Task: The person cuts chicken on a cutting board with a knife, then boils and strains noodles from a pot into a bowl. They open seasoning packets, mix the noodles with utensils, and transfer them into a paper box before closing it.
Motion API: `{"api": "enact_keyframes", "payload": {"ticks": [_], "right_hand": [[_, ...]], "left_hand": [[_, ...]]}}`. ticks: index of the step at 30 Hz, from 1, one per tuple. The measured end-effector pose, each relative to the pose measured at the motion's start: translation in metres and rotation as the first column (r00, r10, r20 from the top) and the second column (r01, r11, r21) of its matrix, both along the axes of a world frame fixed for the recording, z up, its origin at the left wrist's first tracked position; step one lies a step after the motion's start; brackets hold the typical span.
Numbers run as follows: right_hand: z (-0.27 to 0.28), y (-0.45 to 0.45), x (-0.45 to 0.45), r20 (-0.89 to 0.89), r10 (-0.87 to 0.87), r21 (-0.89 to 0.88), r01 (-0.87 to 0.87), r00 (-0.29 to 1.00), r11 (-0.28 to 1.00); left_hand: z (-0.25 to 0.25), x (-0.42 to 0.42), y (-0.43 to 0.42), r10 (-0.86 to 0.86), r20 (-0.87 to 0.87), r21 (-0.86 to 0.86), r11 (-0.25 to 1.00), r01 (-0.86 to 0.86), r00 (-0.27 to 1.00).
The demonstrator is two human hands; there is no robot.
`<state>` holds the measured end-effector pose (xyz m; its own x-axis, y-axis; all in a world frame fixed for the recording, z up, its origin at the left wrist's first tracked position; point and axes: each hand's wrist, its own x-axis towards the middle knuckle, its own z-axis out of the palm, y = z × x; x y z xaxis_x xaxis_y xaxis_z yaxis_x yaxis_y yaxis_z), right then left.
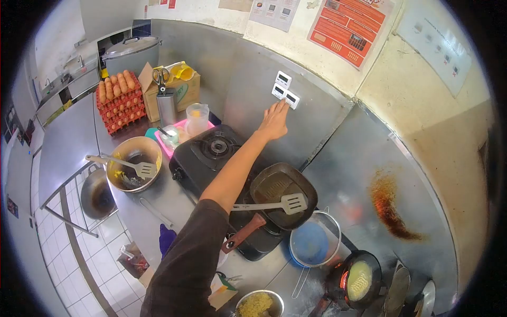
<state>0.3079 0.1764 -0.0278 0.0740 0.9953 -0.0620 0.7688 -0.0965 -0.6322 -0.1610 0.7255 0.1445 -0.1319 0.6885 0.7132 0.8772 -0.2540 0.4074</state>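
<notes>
My left hand reaches up to the metal wall panel with its fingers stretched out. Its fingertips touch or nearly touch the lowest of three small white digital timers; exact contact cannot be made out. The hand holds nothing. Below my forearm sits a black gas stove. A square grill pan with a brown handle rests on its near burner, and a slotted turner lies across the pan. My right hand is out of view.
Left of the stove stands a bowl with a turner across it. Stacked egg trays and a cardboard box are behind. At lower right are a strainer and a frying pan holding yellow food.
</notes>
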Motion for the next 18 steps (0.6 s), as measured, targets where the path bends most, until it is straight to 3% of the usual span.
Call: {"api": "enact_keyframes", "payload": {"ticks": [2,4,6,7,8,9,11,13,14,15,16,17,18], "right_hand": [[0.0,-0.004,0.001,-0.001,0.013,0.011,-0.013,1.0,1.0],[-0.002,-0.007,0.002,-0.006,0.025,0.029,-0.025,1.0,0.999],[-0.01,-0.008,0.004,0.019,0.011,0.023,-0.011,1.0,1.0],[-0.018,-0.008,0.007,0.012,0.01,0.015,-0.01,1.0,1.0],[-0.028,-0.008,0.01,0.004,0.039,0.073,-0.04,0.999,0.997],[-0.037,-0.008,0.014,-0.001,0.069,0.13,-0.068,0.998,0.989],[-0.042,-0.012,0.016,-0.014,0.104,0.174,-0.1,0.994,0.98],[-0.021,-0.003,0.0,0.472,0.058,0.34,-0.242,0.88,0.909],[-0.003,-0.001,-0.004,0.207,0.083,0.197,-0.124,0.975,0.972],[0.015,0.001,-0.005,-0.07,0.041,0.014,-0.041,0.997,0.999],[0.015,0.004,-0.006,-0.034,0.093,0.145,-0.087,0.995,0.986],[0.007,0.002,-0.006,0.006,0.122,0.25,-0.12,0.992,0.961],[0.002,0.001,-0.003,0.012,0.146,0.226,-0.145,0.989,0.963]], "left_hand": [[0.001,0.007,-0.021,0.036,-0.019,0.066,0.997,-0.035,0.999],[0.012,0.025,-0.075,-0.158,0.027,0.152,0.977,0.152,0.987],[0.038,0.047,-0.164,-0.38,0.035,-0.251,0.892,0.376,0.924],[0.032,0.061,-0.207,-0.545,0.035,-0.19,0.819,0.541,0.837],[0.041,0.074,-0.265,-0.587,0.144,-0.399,0.703,0.589,0.797],[0.043,0.085,-0.314,-0.652,0.263,-0.549,0.504,0.666,0.711],[0.015,0.101,-0.406,-0.754,0.204,-0.741,0.298,0.601,0.625],[0.013,0.128,-0.478,-0.76,0.215,-0.874,0.131,0.468,0.614],[-0.006,0.142,-0.509,-0.755,0.222,-0.878,0.12,0.463,0.617],[-0.03,0.155,-0.537,-0.657,0.151,-0.888,0.237,0.393,0.738],[-0.047,0.161,-0.556,-0.549,0.084,-0.894,0.327,0.306,0.832],[-0.055,0.167,-0.567,-0.57,0.108,-0.911,0.271,0.31,0.814],[-0.064,0.183,-0.577,-0.425,0.064,-0.924,0.317,0.215,0.903]]}}
